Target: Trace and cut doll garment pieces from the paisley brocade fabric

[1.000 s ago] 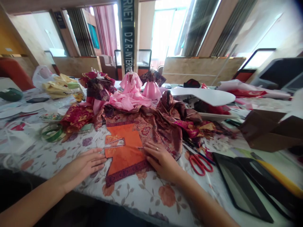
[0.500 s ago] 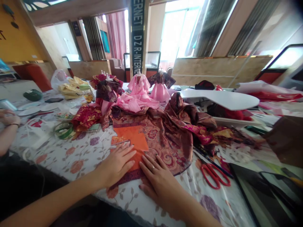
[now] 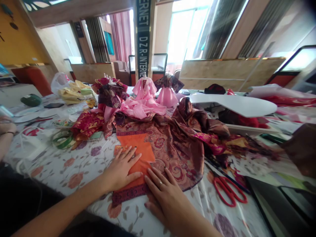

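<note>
Orange piece [image 3: 145, 148] lies flat in front of you at the table's near side, its left part on the floral cloth [image 3: 81, 158], its right edge against the patterned brocade [image 3: 168, 144]. Your left hand [image 3: 122, 169] is spread palm-down over its middle, fingers straight and apart, gripping nothing. Your right hand [image 3: 168, 194] lies lower, by the right edge, fingers extended and loosely parted, reaching onto the brocade; nothing pinched there either.

Handling, by judgement: light, limp, quick to crease or skew if dragged. Best hold is probably the near band [image 3: 128, 194], dark purple and likely firmer than the orange. Go easy on the embroidered patch [image 3: 117, 149] (partly under your left fingers, so its detail is hard to read); stitching could snag. The brocade has a sheen and may slip.

Around you: red-handled scissors [image 3: 228, 191] to the right, clear of your hand. Tape roll [image 3: 63, 141] and red cloth [image 3: 89, 124] to the left. Beyond, pink fabric [image 3: 140, 107] and small dressed forms [image 3: 144, 87] crowd the far side; the bunched brocade blocks sliding to the right. Another person's hand [image 3: 7, 127] shows at the left edge, well apart.
</note>
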Tool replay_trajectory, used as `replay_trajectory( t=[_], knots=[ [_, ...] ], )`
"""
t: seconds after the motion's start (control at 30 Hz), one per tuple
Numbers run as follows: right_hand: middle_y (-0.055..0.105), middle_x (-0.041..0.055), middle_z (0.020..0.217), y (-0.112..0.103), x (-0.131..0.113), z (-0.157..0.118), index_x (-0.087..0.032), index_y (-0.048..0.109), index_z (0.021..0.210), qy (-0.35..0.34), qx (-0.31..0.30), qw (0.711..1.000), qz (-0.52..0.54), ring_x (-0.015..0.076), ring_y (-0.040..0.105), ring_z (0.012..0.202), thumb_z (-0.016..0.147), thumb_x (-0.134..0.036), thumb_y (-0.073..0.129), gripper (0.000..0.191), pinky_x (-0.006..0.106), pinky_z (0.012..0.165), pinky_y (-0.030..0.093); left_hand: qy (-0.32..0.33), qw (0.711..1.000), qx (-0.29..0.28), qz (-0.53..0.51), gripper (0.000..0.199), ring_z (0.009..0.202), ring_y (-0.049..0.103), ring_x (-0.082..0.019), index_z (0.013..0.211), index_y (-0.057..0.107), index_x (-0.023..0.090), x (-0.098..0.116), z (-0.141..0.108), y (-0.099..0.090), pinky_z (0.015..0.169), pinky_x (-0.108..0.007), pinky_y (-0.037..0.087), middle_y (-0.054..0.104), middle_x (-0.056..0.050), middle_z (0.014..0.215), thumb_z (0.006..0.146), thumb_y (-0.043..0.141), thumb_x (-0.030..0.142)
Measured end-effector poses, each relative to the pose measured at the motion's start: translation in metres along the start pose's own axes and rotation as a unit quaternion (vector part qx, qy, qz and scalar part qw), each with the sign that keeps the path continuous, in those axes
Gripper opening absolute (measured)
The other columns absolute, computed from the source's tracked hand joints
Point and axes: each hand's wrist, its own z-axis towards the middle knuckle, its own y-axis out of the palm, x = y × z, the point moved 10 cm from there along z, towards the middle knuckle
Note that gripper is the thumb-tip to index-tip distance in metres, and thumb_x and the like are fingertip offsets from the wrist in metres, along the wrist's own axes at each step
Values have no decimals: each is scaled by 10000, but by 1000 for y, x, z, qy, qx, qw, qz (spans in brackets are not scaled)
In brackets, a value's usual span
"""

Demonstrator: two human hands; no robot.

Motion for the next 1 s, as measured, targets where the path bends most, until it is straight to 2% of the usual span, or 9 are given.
replay_trajectory(
  t=[0.17,0.33,0.47,0.53,0.6,0.67,0.77,0.9,1.0],
  knots=[
    [283,101,1514,-3,0,-2,-200,320,1463,0,21,1000,13,306,229,1404,939,-461,400,591,621,1116,153,6,1000,11,4,683,1435,124,-289,1477,244,283,1,0,1,1134,-516,140,181,-76,1559,902,301,647],
    [408,150,1448,-8,-8,-5,-138,455,1386,-10,62,998,-3,341,348,1346,931,-444,427,549,616,1094,227,14,1000,-1,-11,699,1436,106,-305,1482,232,268,0,1,3,1132,-518,116,161,-94,1562,899,315,645],
    [616,152,1257,-37,-5,-13,-117,609,1210,-6,177,984,-33,307,560,1160,944,-318,419,383,515,1022,376,12,999,-21,-21,708,1438,81,-313,1489,196,284,-4,0,7,1125,-539,109,139,-90,1565,895,313,651],
    [686,126,1139,-60,12,-23,-147,660,1096,29,254,966,-39,262,639,1012,945,-236,394,318,436,924,452,10,999,-28,-22,710,1437,76,-319,1490,187,285,-5,0,7,1122,-546,112,119,-95,1567,895,311,652],
    [724,115,1023,-77,37,-33,-173,686,998,84,301,949,-45,244,670,910,941,-225,391,304,373,809,491,8,1000,-22,-20,711,1437,68,-321,1492,180,278,-4,-1,3,1122,-550,100,108,-97,1568,899,310,647],
    [736,111,947,-86,65,-41,-183,694,970,164,315,933,-50,253,683,854,939,-255,404,300,357,735,499,12,1000,-8,-17,711,1439,64,-308,1494,176,264,1,0,-7,1130,-538,83,111,-94,1568,905,309,638],
    [737,109,917,-86,86,-46,-173,695,1004,217,308,925,-42,264,686,834,935,-293,421,307,360,719,503,48,999,-1,-21,693,1444,82,-263,1495,180,239,23,3,-19,1148,-490,47,134,-74,1566,922,288,615],
    [731,99,930,-73,75,-34,-181,696,983,180,261,948,-24,245,677,847,930,-262,430,283,347,735,501,126,990,-35,-50,635,1442,112,-224,1495,149,287,57,4,-16,1156,-441,35,177,-19,1560,945,266,582],
    [715,73,963,-65,60,-26,-196,690,924,125,235,964,-1,221,650,891,904,-226,491,202,324,781,485,138,987,-52,-62,630,1441,117,-224,1494,149,295,63,6,-6,1155,-436,34,190,-20,1558,946,262,583]
  ],
)
